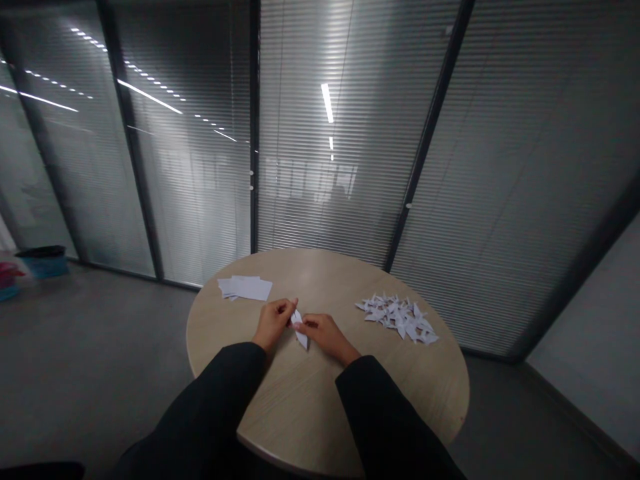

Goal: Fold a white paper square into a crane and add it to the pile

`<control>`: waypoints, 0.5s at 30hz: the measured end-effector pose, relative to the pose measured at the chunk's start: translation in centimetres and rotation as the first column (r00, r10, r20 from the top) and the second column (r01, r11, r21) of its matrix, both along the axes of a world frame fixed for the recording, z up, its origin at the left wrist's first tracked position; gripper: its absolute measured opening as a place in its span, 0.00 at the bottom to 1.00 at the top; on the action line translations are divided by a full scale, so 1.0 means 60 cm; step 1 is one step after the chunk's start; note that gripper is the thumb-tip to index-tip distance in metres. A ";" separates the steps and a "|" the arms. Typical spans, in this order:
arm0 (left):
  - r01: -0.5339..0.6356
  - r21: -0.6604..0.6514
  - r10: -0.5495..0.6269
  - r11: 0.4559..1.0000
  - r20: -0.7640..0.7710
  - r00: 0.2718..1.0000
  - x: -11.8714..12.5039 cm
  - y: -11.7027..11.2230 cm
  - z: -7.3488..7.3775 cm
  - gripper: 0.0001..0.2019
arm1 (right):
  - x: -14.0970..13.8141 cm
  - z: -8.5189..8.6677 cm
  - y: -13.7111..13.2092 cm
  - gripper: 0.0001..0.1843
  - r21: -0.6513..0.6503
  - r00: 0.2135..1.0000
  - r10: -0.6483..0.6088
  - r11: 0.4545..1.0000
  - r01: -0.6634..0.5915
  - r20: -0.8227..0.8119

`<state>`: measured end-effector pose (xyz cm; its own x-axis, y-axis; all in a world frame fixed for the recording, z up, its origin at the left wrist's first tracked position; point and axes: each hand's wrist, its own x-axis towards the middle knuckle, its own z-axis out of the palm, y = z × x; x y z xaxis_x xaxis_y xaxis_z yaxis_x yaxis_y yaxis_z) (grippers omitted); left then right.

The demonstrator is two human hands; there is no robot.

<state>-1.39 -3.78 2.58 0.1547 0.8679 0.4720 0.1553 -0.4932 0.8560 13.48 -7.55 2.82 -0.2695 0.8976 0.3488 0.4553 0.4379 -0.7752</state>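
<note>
Near the middle of a round wooden table (310,400), a narrow piece of folded white paper (301,331) is held between my two hands. My left hand (273,322) pinches its far end, with the fingers curled. From the other side, my right hand (325,333) grips its edge between thumb and fingers. The paper's near end tapers to a point toward me. Some of its folds are covered by my fingers.
A few flat white paper sheets (253,288) overlap at the table's far left. On the right lies a pile of folded paper cranes (400,319). Behind the table stands a glass partition with blinds (330,213). A blue bin (46,262) is on the floor far left.
</note>
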 end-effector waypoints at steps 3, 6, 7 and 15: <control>-0.007 0.006 0.007 1.000 -0.009 1.000 0.000 0.002 -0.003 0.23 | 0.001 -0.003 0.002 0.19 0.010 1.000 0.008 1.000 -0.008 0.009; -0.008 0.002 0.008 1.000 -0.026 1.000 0.001 0.007 -0.007 0.23 | 0.002 -0.006 0.005 0.21 0.030 1.000 0.012 0.999 -0.012 0.017; -0.008 0.002 0.008 1.000 -0.028 1.000 0.001 0.008 -0.008 0.23 | 0.003 -0.007 0.005 0.21 0.030 1.000 0.011 0.999 -0.012 0.020; 0.005 -0.008 -0.005 1.000 -0.023 1.000 0.003 0.006 -0.007 0.24 | 0.004 -0.003 0.003 0.23 0.010 1.000 0.020 1.000 -0.020 0.012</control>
<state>-1.23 -3.42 2.17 0.1697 0.8710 0.4610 0.1727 -0.4868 0.8563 13.74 -7.38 2.61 -0.2913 0.8886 0.3542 0.4554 0.4545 -0.7656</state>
